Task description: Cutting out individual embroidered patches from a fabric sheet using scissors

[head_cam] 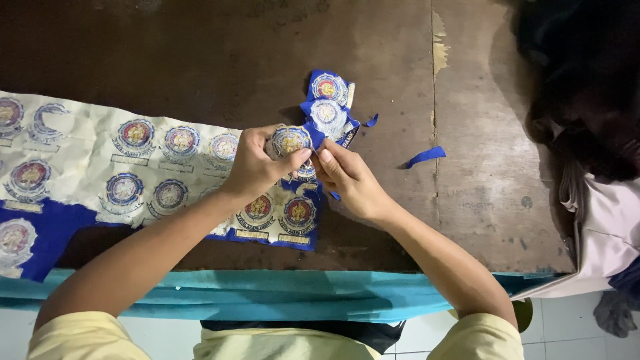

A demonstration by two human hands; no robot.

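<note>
Pinched between thumb and fingers of the left hand [257, 167]: a round badge [291, 140], blue-rimmed with a gold centre, lifted a little above the table. Closed narrow with the right hand [347, 179] on the blue edge at the right of that same badge, fingertips of the two hands almost touching. Judged to be mid-way through freeing one badge from its blue backing. Called next for a firm hold on the left and a slow, careful pull along the rim, lest the edge tear.

Spread just under and to the left of the hands: a long sheet of badges [153, 167], pale backing above, blue cloth below, rows of like emblems. Just beyond the hands, a small cut piece [328, 107] bearing two more. Scattered to the right, a blue scrap [425, 156] and a smaller one [372, 121].

Worked on a worn, dark wooden table [467, 200], scuffed and patchy. Draped along its near edge, a teal cloth [267, 293]. Heaped at far right, dark and pale fabric [607, 227]. Below, white floor tiles [573, 333].
</note>
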